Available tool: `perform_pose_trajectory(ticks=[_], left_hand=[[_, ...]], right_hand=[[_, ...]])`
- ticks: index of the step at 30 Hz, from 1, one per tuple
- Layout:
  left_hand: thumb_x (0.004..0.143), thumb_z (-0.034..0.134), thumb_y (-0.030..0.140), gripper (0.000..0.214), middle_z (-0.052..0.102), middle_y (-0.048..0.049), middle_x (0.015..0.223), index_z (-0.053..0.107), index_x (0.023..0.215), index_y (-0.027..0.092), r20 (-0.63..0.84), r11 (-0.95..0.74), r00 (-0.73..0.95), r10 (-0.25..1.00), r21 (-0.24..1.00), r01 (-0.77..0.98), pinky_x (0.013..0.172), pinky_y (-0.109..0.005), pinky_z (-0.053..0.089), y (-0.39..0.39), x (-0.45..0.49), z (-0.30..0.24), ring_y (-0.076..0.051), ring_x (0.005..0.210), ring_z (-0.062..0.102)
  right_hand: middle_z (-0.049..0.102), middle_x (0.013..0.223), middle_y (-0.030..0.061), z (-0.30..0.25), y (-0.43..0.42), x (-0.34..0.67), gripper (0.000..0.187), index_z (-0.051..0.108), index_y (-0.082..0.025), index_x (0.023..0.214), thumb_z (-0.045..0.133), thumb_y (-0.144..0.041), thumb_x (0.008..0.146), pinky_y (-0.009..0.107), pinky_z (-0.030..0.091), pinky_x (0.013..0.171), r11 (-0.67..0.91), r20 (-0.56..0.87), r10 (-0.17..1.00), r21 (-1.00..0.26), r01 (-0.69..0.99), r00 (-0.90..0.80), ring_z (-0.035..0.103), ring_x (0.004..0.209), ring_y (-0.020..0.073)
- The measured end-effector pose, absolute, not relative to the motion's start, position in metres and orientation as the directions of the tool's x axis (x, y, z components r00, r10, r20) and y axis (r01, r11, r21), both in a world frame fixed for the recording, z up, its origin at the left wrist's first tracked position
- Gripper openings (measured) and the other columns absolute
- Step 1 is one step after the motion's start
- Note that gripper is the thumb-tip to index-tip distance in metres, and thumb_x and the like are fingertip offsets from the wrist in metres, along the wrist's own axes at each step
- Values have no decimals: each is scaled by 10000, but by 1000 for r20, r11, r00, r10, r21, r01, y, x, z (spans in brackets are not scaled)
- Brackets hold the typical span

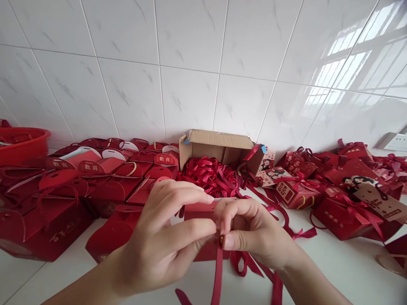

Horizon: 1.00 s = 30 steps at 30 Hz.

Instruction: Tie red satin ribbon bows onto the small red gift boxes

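Observation:
My left hand [169,236] is closed, its thumb and a finger meeting at the top of a dark red ribbon [216,282], with the index finger stretched out above. Opposite it, my right hand [250,232] pinches the same ribbon between thumb and index finger. A tiny gold-coloured bit shows at the right thumb tip; what it is I cannot make out. The ribbon's tails hang down toward the white surface. Just behind my fingers stands a red gift box [199,209], mostly hidden by both hands. More ribbon ends [241,263] lie beside it on the right.
An opened cardboard box [220,139] against the tiled wall spills a heap of red ribbons [209,175]. Several red gift boxes [64,219] crowd the left side. Ribbon-tied boxes with tags [348,215] fill the right. A red basin [20,148] stands far left.

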<state>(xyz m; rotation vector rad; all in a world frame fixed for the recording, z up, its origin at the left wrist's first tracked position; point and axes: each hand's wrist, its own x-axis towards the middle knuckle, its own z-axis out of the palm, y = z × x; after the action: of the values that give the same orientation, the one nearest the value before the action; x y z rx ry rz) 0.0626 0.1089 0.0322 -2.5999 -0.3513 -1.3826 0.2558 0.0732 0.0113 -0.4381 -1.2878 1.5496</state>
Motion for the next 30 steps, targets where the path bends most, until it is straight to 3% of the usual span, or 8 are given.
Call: perform_pose_trajectory(ticks=[9, 15, 18, 21, 25, 28, 30], left_hand=[[792, 610, 90, 199, 602, -20, 999, 624, 843, 281, 857, -935, 484, 177, -6, 353, 887, -446, 485, 103, 63, 31, -242, 1027, 570], [796, 595, 46, 241, 600, -23, 1013, 609, 875, 274, 854, -942, 459, 246, 98, 322, 916, -435, 472, 105, 66, 26, -249, 1074, 558], [832, 608, 140, 144, 635, -23, 1019, 600, 894, 270, 821, -937, 506, 266, 96, 336, 931, -419, 457, 111, 65, 30, -242, 1054, 580], [849, 619, 346, 247, 654, -57, 1084, 580, 1079, 264, 756, -864, 506, 414, 152, 479, 911, -418, 478, 121, 62, 31, -269, 1056, 594], [793, 654, 508, 552, 663, -81, 1157, 493, 1264, 270, 565, -743, 528, 634, 256, 618, 755, -370, 557, 138, 63, 18, -290, 1016, 646], [793, 672, 438, 553, 691, -63, 1117, 473, 1286, 284, 421, -723, 591, 688, 339, 601, 645, -311, 573, 145, 67, 9, -239, 868, 703], [793, 679, 353, 462, 710, -41, 1059, 527, 1225, 296, 399, -749, 633, 663, 365, 553, 649, -288, 576, 142, 67, 9, -219, 832, 716]], right_hand=[[623, 744, -8, 17, 67, 248, 113, 735, -191, 725, 800, -100, 710, 208, 543, 649, 332, 450, 860, -851, -406, -240, 618, 680, 88], [631, 747, -1, 19, 65, 245, 91, 720, -193, 703, 798, -154, 727, 230, 555, 647, 438, 509, 844, -836, -330, -168, 618, 674, 101], [647, 753, 4, 26, 64, 257, 74, 713, -199, 728, 773, -175, 765, 247, 561, 669, 499, 550, 817, -825, -265, -172, 631, 702, 115], [665, 766, 3, 36, 62, 285, 70, 706, -225, 773, 764, -187, 778, 244, 553, 649, 609, 618, 784, -785, -117, -61, 633, 715, 122], [671, 793, -1, 45, 69, 332, 94, 685, -239, 807, 769, -238, 766, 241, 545, 619, 656, 682, 670, -729, 198, 292, 643, 721, 130], [685, 779, 18, 37, 92, 363, 148, 682, -204, 808, 774, -282, 723, 289, 554, 642, 545, 697, 555, -717, 434, 454, 660, 719, 164], [701, 790, 40, 22, 113, 382, 143, 686, -182, 792, 740, -294, 722, 316, 550, 651, 406, 679, 560, -725, 557, 475, 667, 716, 187]])
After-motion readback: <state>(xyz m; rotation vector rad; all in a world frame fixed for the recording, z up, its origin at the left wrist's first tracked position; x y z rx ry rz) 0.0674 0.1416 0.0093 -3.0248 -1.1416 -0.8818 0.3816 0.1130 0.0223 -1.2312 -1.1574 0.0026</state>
